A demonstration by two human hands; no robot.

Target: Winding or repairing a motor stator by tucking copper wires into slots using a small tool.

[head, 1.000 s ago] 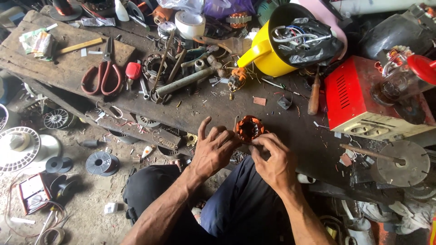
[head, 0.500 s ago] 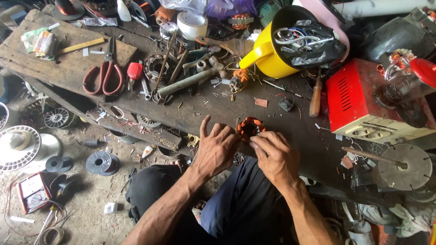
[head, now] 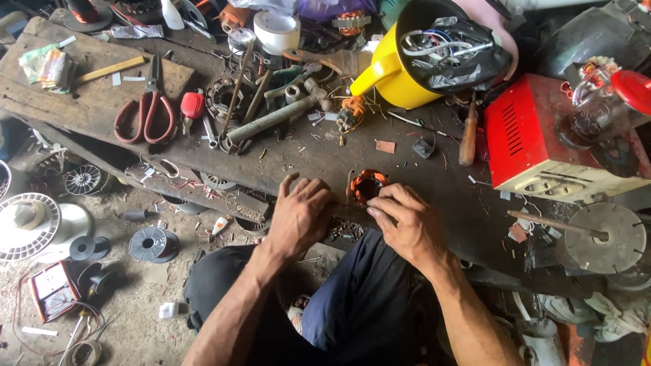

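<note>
Right now the copper-wound motor stator [head: 368, 184] sits on the dark workbench [head: 434, 196] just ahead of both hands, the right hand [head: 407, 224] pinching its near rim, the left hand [head: 303, 215] resting spread open just beside it.

There is a single view, from a camera on the person's head, looking steeply down over the forearms onto the dark workbench [head: 420, 224]. It sits fairly near the bench, whose near edge cuts across the middle of the frame. Beyond that edge lie cluttered tools; below it show the person's lap and the dusty floor [head: 122, 312]. No second view shares this scene.
</note>
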